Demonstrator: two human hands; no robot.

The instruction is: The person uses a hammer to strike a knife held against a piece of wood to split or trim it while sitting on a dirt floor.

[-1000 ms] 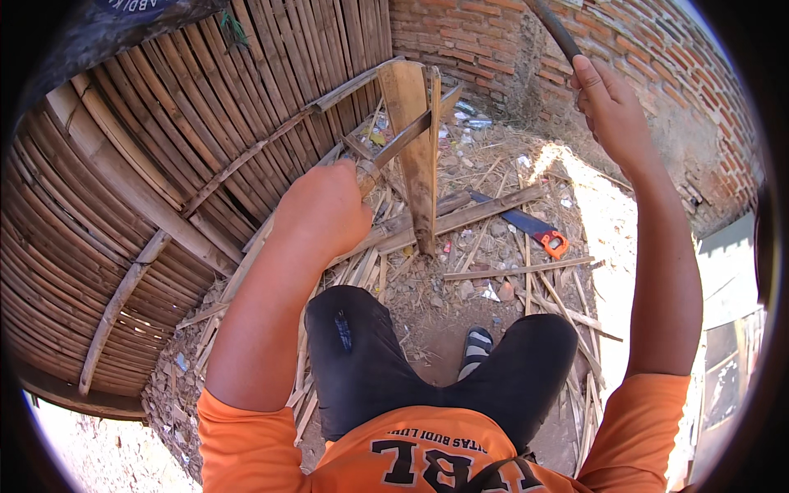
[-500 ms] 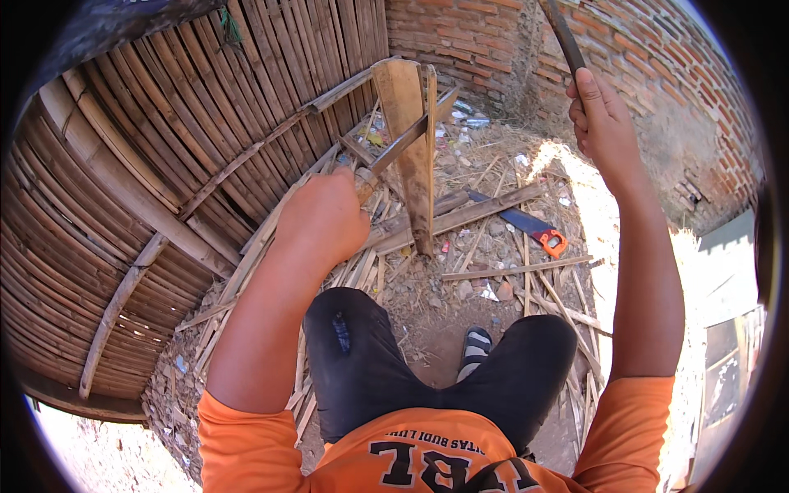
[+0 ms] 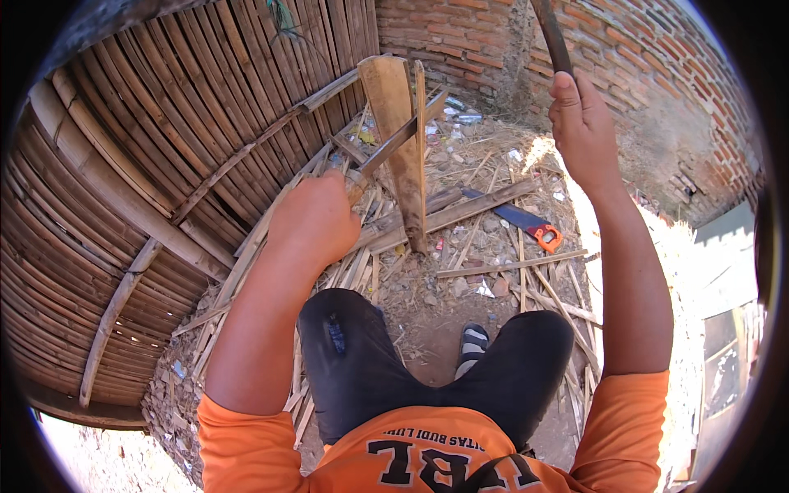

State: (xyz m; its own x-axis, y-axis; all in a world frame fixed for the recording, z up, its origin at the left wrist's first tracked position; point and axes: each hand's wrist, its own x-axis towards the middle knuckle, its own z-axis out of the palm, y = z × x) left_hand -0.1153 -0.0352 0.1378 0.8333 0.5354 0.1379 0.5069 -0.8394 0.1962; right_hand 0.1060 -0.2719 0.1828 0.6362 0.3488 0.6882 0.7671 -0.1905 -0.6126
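Observation:
My left hand is closed round the wooden handle of a machete. Its blade sits in the split between an upright wooden plank and a thin strip on the plank's right side. The plank's foot rests on the ground in front of my knees, and its top leans slightly left. Up at the right, my right hand grips a dark stick, held raised and apart from the machete; its upper end runs out of the picture.
A handsaw with an orange handle lies right of the plank, beside a wooden beam on the ground. Wood strips and litter are scattered about. A bamboo wall stands left, a brick wall at the back and right.
My right hand with the stick has shifted slightly left. The whole view has moved a little; the machete stays in the split and my left hand keeps its grip.

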